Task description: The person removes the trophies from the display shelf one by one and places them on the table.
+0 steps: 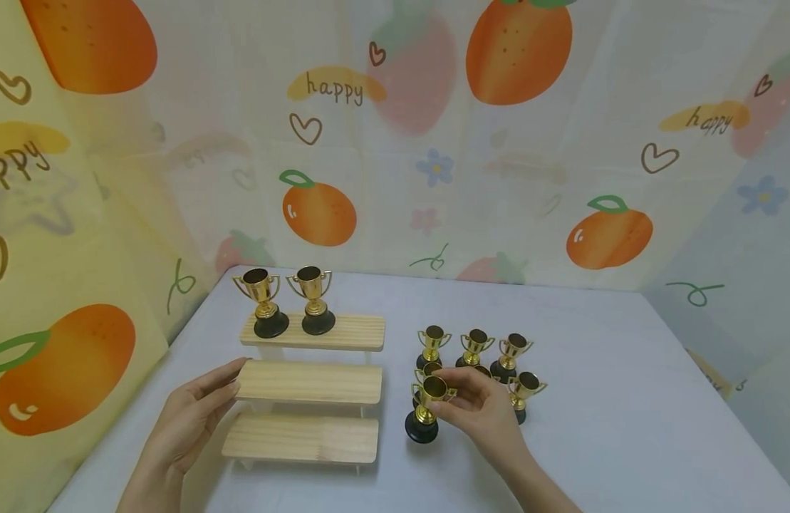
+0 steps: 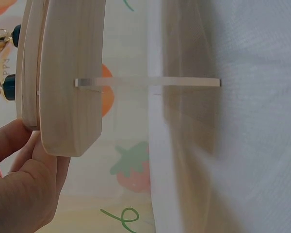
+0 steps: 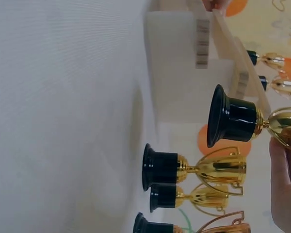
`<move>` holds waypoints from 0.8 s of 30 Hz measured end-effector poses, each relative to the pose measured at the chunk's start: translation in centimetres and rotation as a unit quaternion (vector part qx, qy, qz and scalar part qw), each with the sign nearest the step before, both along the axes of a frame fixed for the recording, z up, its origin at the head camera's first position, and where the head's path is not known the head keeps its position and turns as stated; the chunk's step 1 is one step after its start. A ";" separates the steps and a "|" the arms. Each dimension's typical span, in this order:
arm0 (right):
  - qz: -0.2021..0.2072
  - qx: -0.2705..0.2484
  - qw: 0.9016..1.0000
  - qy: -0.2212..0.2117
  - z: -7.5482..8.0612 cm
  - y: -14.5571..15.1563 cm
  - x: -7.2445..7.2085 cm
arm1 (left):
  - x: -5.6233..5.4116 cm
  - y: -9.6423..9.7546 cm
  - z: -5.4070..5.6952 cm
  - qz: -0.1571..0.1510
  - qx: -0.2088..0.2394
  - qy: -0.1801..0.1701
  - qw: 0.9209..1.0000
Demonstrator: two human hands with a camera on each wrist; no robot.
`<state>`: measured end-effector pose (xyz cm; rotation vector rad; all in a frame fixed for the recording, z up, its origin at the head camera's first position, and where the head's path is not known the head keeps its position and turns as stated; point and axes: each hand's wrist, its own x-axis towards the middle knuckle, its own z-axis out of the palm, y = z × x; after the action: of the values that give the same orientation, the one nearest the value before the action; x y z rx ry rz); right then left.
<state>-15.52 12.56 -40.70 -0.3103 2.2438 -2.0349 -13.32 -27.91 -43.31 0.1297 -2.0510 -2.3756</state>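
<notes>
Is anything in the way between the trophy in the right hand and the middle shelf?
No, nothing visible stands between the trophy and the middle shelf. The left hand holds that shelf's left end, on the side away from the right hand.

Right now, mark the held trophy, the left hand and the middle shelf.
Held trophy [image 1: 427, 404]: head view, gold cup.
Left hand [image 1: 189, 412]: head view, near thumb's base.
Middle shelf [image 1: 310, 381]: head view, wooden top.
</notes>
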 end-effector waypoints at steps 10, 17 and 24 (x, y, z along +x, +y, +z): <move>0.004 0.017 0.999 -0.036 -1.3 0.3 0.2 | 0.0 0.1 -0.1 -0.006 0.007 0.016 1.000; 0.011 0.038 0.999 -0.025 -1.9 0.6 0.3 | 0.0 0.1 -0.1 -0.003 0.002 0.009 1.000; 0.016 0.032 0.999 -0.029 -2.3 0.8 0.3 | 0.0 0.0 -0.1 -0.002 -0.001 0.003 1.000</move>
<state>-15.23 13.34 -42.97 -0.2768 2.2501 -1.9262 -13.32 -27.90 -43.36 0.1183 -2.0529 -2.3735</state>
